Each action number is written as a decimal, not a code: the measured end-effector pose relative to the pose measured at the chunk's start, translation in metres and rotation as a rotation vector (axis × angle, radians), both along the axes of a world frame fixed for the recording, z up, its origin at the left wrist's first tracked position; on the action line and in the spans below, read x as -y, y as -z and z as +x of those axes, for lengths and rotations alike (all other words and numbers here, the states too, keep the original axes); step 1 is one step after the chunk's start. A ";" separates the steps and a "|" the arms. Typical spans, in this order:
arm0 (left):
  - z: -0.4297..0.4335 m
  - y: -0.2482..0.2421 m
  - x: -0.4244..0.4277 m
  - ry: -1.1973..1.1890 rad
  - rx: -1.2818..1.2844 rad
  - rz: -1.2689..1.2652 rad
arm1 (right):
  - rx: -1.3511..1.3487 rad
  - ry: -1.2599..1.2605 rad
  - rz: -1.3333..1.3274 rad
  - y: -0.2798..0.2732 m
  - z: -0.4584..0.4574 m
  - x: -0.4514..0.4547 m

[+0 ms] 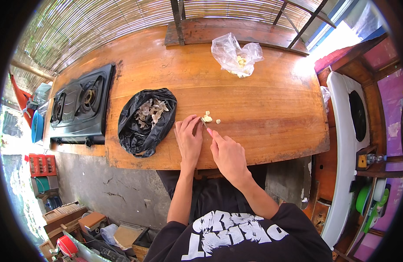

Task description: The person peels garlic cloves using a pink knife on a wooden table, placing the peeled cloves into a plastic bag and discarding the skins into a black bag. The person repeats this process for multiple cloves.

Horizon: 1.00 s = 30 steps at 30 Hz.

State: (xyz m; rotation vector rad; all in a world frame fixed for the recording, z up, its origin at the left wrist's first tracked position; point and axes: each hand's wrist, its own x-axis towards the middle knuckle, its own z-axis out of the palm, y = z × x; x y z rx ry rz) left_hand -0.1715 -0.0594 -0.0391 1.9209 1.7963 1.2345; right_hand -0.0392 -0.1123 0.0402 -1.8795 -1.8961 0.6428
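Observation:
My right hand (229, 155) grips a small knife by its pink handle (210, 131). The short blade (204, 122) points away and to the left, touching or nearly touching the fingertips of my left hand (190, 139). Those fingers are bent down on the wooden tabletop, and whether a piece sits under them is hidden. Just beyond the blade lie several pale pieces, apparently peeled garlic (207, 118), with one more piece (218, 121) a little to the right. Left of my hands, a black plastic bag (131, 119) stands with its mouth spread, holding dry papery skins (152, 111).
A clear plastic bag (226, 50) with more pale cloves (241, 61) lies near the table's far side. The black two-burner gas stove (75, 104) is at the left. A wooden shelf (214, 31) borders the back, and a white appliance or panel (339, 131) stands beyond the table's right edge.

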 end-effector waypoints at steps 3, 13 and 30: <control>0.000 -0.001 0.000 0.002 0.000 0.004 | 0.015 0.005 -0.005 0.002 0.000 -0.001; 0.000 0.001 0.001 -0.013 -0.011 0.028 | 0.066 -0.036 -0.025 -0.001 0.005 -0.012; 0.001 -0.001 0.001 -0.018 -0.045 0.047 | -0.024 -0.050 -0.001 0.001 0.010 -0.017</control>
